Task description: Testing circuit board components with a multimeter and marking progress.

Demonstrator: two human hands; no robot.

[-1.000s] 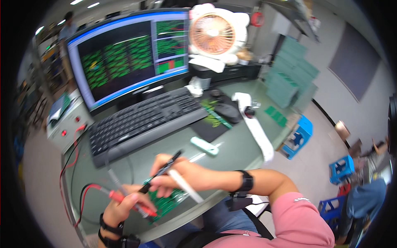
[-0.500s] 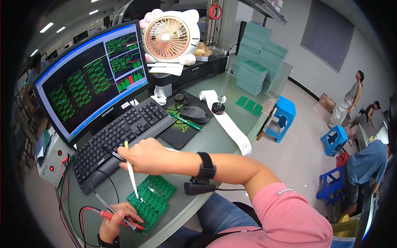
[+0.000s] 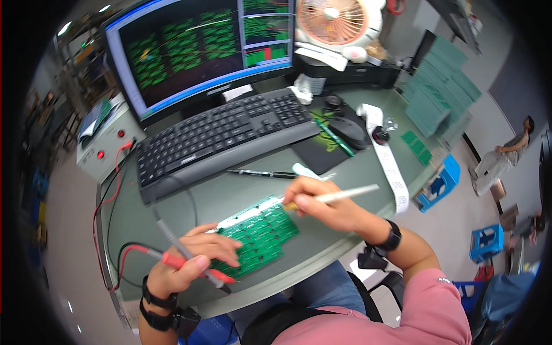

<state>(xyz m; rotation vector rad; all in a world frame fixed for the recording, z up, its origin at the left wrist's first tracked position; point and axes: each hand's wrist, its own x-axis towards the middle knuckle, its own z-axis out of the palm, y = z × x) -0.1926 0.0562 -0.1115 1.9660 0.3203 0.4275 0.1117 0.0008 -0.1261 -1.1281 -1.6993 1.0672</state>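
Note:
A green circuit board panel (image 3: 261,236) lies tilted on the desk between my hands. My left hand (image 3: 192,259) is closed around two test probes, a red one (image 3: 174,260) and a grey one (image 3: 175,238); its fingertips rest on the panel's left side. The probe tips point down by the panel's lower left edge. At the panel's upper right corner, my right hand (image 3: 322,207) grips a slim white pen-like tool (image 3: 351,194). Its yellowish end points toward the panel and its white end sticks out to the right.
Behind the panel lie a black pen (image 3: 261,173), a keyboard (image 3: 224,141) and a monitor (image 3: 190,52). A mouse (image 3: 351,133), green pen (image 3: 336,139) and paper strip (image 3: 391,169) are to the right. Probe wires run to a grey box (image 3: 106,144) at left. Board stacks (image 3: 440,86) stand far right.
My right hand has moved from above the panel to its upper right corner. The white tool, earlier pointing down at the panel, now points right. The whole view has shifted.

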